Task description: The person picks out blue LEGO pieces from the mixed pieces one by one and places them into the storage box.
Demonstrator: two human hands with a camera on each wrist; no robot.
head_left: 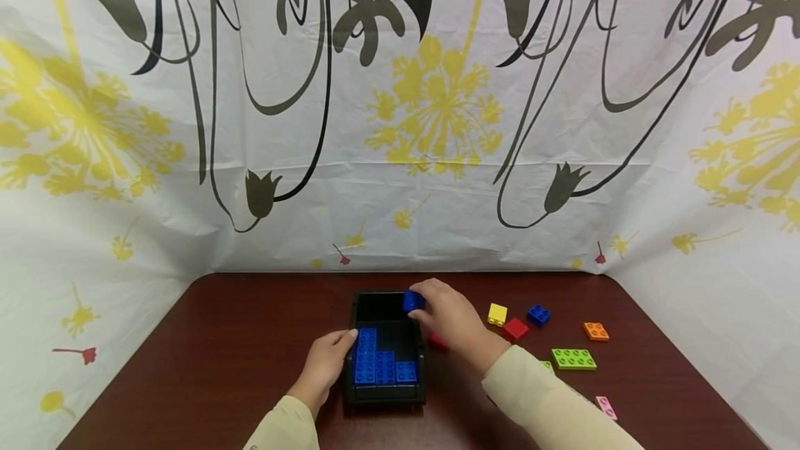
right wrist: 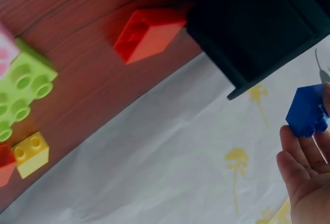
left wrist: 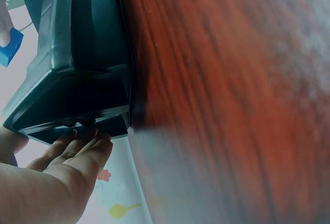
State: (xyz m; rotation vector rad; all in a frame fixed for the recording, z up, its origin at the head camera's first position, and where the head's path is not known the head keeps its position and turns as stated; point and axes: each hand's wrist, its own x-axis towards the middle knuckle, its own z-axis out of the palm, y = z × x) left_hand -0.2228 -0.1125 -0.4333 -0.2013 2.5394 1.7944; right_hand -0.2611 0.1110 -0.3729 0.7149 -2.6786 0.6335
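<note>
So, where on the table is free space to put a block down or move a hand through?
The table is bare left of the black bin and the left hand, up to the curtain. A bare strip runs behind the bin too. Right of the bin it is crowded: the right hand with a blue block, then the yellow block and green plate.

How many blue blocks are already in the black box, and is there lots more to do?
Several blue bricks already lie in the black box. The right hand holds one more blue brick over the box in its grip, while the left hand steadies the box. One blue brick on the table remains outside.
</note>
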